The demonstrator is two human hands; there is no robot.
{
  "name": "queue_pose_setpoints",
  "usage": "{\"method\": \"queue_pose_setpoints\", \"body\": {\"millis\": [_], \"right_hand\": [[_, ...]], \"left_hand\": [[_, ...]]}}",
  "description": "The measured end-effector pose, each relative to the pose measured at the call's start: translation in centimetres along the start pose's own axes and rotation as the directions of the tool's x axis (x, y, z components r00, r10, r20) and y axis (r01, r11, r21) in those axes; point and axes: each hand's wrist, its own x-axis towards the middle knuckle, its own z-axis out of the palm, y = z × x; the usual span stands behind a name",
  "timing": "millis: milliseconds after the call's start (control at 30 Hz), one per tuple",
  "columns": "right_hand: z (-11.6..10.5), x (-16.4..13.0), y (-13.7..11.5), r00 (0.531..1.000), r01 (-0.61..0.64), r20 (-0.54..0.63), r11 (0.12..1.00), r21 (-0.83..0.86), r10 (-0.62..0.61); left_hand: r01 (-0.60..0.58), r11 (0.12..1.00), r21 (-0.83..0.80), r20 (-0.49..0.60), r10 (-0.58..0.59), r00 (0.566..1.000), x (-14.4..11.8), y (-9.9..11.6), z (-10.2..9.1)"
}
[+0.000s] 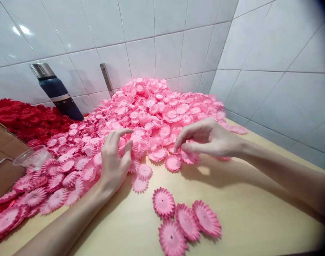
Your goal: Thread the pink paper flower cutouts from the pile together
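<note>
Pink scalloped petal discs (152, 106), some with a small dark centre hole, are heaped against the wall. My left hand (115, 156) is at the near side of this heap, thumb and fingers apart, with nothing visible between them. Over the heap's right front edge, my right hand (205, 138) curves its fingers downward. Its thumb and fingertip are close but look slightly apart, right by a loose pink disc (173, 163). Nearer to me on the table lie several deeper pink petal stacks (164, 202), grouped together.
A pile of red petal discs (31, 121) lies at the back left, beside a dark blue bottle (61, 92) with a metal cap. At left are a cardboard box (5, 153) and a clear plastic cup (36, 158). White tiled walls bound the pale table (245, 213).
</note>
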Motion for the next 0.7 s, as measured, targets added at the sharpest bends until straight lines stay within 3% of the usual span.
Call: {"method": "queue_pose_setpoints", "body": {"millis": [167,333,433,567,633,700], "right_hand": [[1.2,-0.2,0.4,0.987,0.062,0.160,0.973,-0.220,-0.026],[0.8,-0.3,0.3,0.970,0.003,0.240,0.989,-0.151,0.033],[-0.1,-0.3,-0.2,0.990,-0.033,0.137,0.999,0.026,0.029],[-0.8,-0.1,-0.3,0.993,-0.001,-0.118,0.985,0.170,0.021],[-0.8,0.0,-0.2,0.979,0.012,-0.202,0.988,0.155,0.020],[-0.6,0.0,-0.2,0.973,-0.013,-0.225,0.989,0.145,0.046]], "left_hand": [[-0.236,0.971,-0.031,-0.032,0.235,0.972,-0.2,1.0,-0.2],[-0.383,0.884,-0.269,0.092,0.420,0.903,-1.0,1.8,-0.2],[-0.367,0.876,-0.311,0.260,0.450,0.854,-1.2,2.0,-0.2],[-0.265,0.929,-0.258,0.550,0.366,0.751,-1.1,2.0,-0.2],[-0.239,0.952,-0.189,0.590,0.305,0.747,-1.1,1.7,-0.1],[-0.222,0.964,-0.146,0.566,0.265,0.781,-1.0,1.4,0.0]]}}
